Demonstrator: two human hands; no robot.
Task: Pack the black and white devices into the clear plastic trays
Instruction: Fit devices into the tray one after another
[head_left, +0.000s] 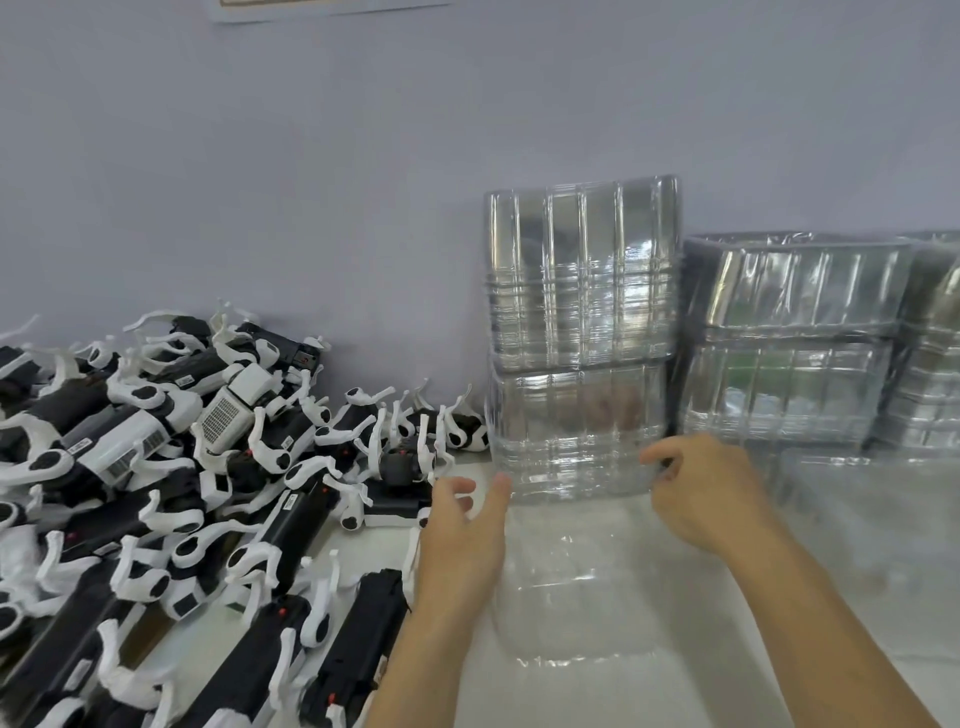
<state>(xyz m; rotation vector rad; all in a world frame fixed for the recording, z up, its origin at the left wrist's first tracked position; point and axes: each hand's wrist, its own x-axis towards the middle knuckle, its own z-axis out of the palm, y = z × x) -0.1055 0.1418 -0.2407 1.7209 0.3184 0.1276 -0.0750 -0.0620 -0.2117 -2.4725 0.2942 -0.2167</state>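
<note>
- Both my hands hover over the white table (597, 691): left hand (462, 540) relaxed, right hand (701, 493) pinching the tray stack (579, 338).
- Lilac wall (363, 156) behind.
- Black-and-white devices (171, 493) heaped at left; clear ribbed trays upright.

A heap of black and white devices (171, 467) lies jumbled on the left of the tabletop (727, 649), black bodies crossing at all angles, white curved arms sticking up. A tall stack of clear plastic trays (582, 338) stands on edge against the wall, ribbed faces forward. More tray stacks (789, 343) stand just to its right. One clear tray (571, 587) lies flat in front of the tall stack.
</note>
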